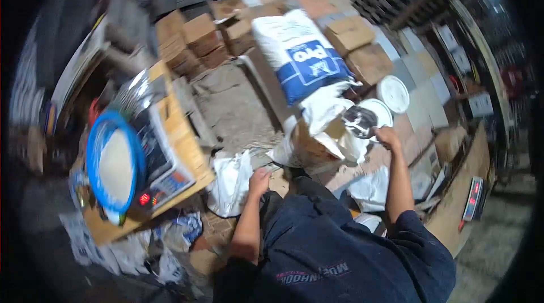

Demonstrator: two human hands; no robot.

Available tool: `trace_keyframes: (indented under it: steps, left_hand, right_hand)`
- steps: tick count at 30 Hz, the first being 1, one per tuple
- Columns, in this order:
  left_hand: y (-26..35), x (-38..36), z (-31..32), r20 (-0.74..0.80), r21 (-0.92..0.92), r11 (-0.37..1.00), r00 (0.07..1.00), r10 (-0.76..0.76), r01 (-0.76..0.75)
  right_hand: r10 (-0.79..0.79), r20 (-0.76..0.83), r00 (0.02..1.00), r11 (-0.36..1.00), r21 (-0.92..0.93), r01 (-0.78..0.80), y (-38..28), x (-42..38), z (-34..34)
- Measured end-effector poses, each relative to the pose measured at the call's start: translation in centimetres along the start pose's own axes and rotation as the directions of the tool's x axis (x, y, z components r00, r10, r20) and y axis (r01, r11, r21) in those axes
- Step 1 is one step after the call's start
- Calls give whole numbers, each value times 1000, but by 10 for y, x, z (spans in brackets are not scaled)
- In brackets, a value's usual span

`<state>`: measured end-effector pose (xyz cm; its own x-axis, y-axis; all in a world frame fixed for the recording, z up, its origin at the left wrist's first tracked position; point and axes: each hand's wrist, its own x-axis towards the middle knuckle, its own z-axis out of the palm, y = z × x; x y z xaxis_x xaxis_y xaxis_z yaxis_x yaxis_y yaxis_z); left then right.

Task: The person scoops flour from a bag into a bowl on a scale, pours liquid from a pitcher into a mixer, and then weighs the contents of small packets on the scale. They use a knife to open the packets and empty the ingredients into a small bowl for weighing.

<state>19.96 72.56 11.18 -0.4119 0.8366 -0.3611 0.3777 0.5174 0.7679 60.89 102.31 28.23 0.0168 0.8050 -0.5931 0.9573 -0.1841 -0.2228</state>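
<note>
My right hand (387, 137) grips what looks like a shiny metal scoop (360, 122) by its near end. The scoop is over the right side of an open sack (311, 153), in front of a white bucket lid (383, 111). My left hand (260, 181) hangs low with its fingers curled, beside a white plastic bag (231, 184); whether anything is inside the fingers is hidden. To the left, a blue basin (137, 161) of pale powder (116, 167) stands on a wooden table (184, 153), with red lit digits near its rim.
A large white and blue sack (303, 56) lies behind the open one. Cardboard boxes (199, 34) are stacked at the back, more boxes (365, 62) beside the sack. A second white tub (392, 94) stands right. A device with a red display (474, 198) is at the right.
</note>
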Motion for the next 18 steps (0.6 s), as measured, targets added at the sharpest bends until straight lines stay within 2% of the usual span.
trace_keyframes:
  steps: [1,2,3,4,6,8,9,10,12,13,14,15,16,17,18]
  left_hand:
    - [-26,2,21,65,220,967,991,115,-127]
    - [12,-13,13,199,186,974,965,-168,131]
    - [-31,-18,29,272,257,962,962,23,-96]
    - [-8,-32,30,210,287,950,960,-188,123]
    - [-64,-60,37,205,153,986,974,-99,68]
    - [-93,-71,34,367,498,867,905,-214,3]
    - [-95,-85,30,265,379,876,872,-411,298]
    - [-101,-102,25,184,218,800,781,-596,559]
    - [-162,-144,15,196,-225,850,876,-440,477]
    - [-164,-156,2,313,-410,654,772,-553,635]
    - [-171,-166,-9,422,-563,359,632,-649,745]
    - [-161,-167,-16,511,-635,56,474,-717,770]
    - [-163,-176,-10,315,-317,269,368,-875,910]
    - [-135,-175,-4,95,86,243,234,-968,966]
    - [-137,-169,5,97,66,219,212,-972,974]
  right_hand:
    - [-129,38,991,989,-66,132,42,47,39]
    - [-264,85,961,954,-125,273,78,84,69]
    - [-84,129,988,995,-44,90,75,91,85]
    - [85,192,978,995,28,-92,64,102,104]
    - [41,318,947,942,305,-143,71,137,157]
    - [123,614,779,704,500,-505,83,192,227]
    - [104,742,662,539,517,-664,84,215,251]
    - [116,738,665,463,552,-693,71,222,253]
    - [139,732,667,296,612,-733,38,222,249]
    - [262,651,713,321,638,-700,53,256,304]
    - [320,581,749,475,586,-657,69,288,355]
    - [362,500,787,622,500,-603,74,309,384]
    - [381,402,833,755,385,-531,76,330,399]
    - [131,267,955,977,131,-170,56,316,358]
    - [91,207,974,993,51,-104,52,327,366]
